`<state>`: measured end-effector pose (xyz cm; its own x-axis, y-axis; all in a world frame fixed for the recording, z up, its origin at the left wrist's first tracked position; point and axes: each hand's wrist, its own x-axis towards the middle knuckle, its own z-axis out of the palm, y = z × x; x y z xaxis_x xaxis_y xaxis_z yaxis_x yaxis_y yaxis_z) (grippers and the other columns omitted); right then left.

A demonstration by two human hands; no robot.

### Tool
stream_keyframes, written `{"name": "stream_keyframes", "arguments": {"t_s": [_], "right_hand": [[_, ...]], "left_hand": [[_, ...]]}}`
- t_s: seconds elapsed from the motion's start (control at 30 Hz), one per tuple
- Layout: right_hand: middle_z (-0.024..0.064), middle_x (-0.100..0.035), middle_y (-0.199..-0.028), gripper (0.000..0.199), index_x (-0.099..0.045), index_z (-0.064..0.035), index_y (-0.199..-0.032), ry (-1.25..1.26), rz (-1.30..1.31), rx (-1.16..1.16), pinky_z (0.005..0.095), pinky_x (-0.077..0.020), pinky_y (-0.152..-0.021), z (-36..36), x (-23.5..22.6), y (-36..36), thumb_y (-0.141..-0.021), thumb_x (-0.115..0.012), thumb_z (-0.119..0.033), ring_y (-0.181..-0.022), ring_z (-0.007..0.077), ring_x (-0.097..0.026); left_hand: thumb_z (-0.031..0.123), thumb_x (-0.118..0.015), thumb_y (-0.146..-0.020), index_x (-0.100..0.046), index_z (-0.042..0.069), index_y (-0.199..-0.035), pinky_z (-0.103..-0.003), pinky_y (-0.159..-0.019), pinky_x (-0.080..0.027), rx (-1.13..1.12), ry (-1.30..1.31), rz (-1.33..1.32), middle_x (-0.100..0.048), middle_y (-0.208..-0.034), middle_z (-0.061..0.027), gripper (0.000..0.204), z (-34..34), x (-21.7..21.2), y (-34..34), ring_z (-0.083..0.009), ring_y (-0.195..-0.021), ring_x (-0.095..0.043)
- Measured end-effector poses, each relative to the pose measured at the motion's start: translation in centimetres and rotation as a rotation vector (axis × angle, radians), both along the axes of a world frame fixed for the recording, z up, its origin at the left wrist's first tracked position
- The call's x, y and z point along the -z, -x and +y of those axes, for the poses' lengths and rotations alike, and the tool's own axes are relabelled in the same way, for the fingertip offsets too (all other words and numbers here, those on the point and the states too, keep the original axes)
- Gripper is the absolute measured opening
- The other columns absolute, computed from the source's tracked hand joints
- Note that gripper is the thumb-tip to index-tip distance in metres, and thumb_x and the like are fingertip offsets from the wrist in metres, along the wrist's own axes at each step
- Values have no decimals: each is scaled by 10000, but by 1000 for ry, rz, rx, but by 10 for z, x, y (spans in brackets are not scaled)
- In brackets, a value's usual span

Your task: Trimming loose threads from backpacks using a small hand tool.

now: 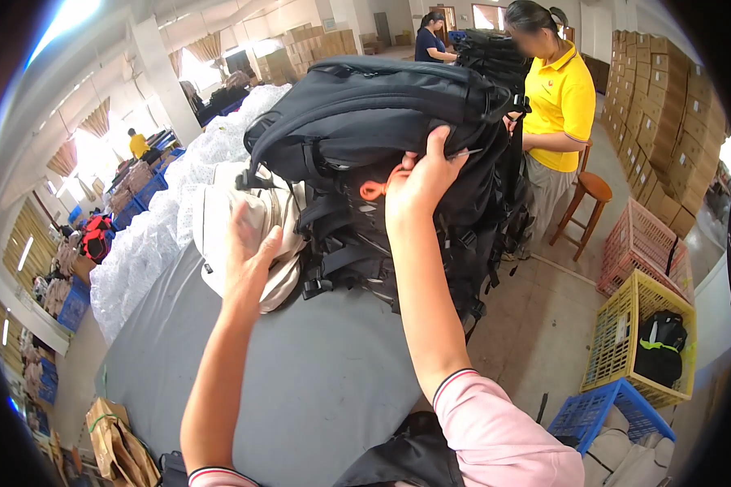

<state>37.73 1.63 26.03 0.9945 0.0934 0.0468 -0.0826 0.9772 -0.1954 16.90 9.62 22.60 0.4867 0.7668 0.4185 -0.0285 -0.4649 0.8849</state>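
Observation:
A stack of black backpacks [365,122] rises at the far side of the grey-topped table [284,365]. My right hand [422,183] is closed round a small pair of scissors with an orange handle [374,190]. Its thin metal blade shows beyond the fingers, against the upper backpack. My left hand [250,256] is open, thumb apart from the fingers, in front of a cream backpack [217,235] to the left of the stack. From here I cannot tell whether the left hand touches that bag.
Clear plastic wrapping [158,231] is heaped along the table's left edge. Across the stack stands a co-worker in a yellow shirt [559,97], near a wooden stool [594,188]. At right are yellow [613,329], blue [597,406] and pink crates [633,235], beneath stacked cartons [650,105].

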Motion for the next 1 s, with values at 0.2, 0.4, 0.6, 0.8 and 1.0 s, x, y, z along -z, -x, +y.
{"name": "stream_keyframes", "arguments": {"t_s": [0.2, 0.4, 0.6, 0.8, 1.0], "right_hand": [[-9, -563, -1035, 387, -420, -121, -1259, 75, -73, -105, 199, -294, -399, -14, 12, 1, -914, -595, -112, -525, 61, -410], [22, -585, -1007, 484, -411, -94, -1308, 256, -316, -298, 181, -291, -383, -30, 12, 8, -872, -599, -4, -580, 59, -570], [130, -681, -950, 110, -677, -63, -935, 1297, -1088, 622, 313, -515, -692, -109, 15, -63, -857, -599, -63, -810, 269, -680], [83, -669, -1048, 151, -657, -40, -994, 1296, -1425, 615, 324, -473, -849, -111, 61, -143, -888, -561, -90, -1038, 236, -606], [101, -676, -944, 176, -652, 7, -871, 1156, -1346, 273, 321, -468, -834, -102, 94, -126, -912, -554, -133, -960, 233, -614]], "left_hand": [[397, -712, -819, -98, 146, -1481, -569, -912, -442, 360, 798, -384, -290, -1443, -210, 937, 10, -21, -62, -354, -1242, -428], [51, -704, -740, -559, -9, -1035, -456, -797, -523, -107, 663, -370, -593, -998, -140, 334, 69, -54, -126, -283, -920, -609], [-102, -585, -757, -558, -80, -925, -415, -841, -556, 29, 501, -793, -601, -919, -174, 172, 105, -121, -127, -308, -831, -637], [-148, -605, -727, -482, -68, -1068, -451, -854, -535, 279, 565, -942, -574, -1024, -201, 371, 95, -163, -166, -320, -899, -626], [-118, -607, -759, -480, -23, -1081, -397, -803, -549, 402, 428, -1060, -580, -1014, -169, 360, 100, -173, -197, -301, -883, -623]]}}
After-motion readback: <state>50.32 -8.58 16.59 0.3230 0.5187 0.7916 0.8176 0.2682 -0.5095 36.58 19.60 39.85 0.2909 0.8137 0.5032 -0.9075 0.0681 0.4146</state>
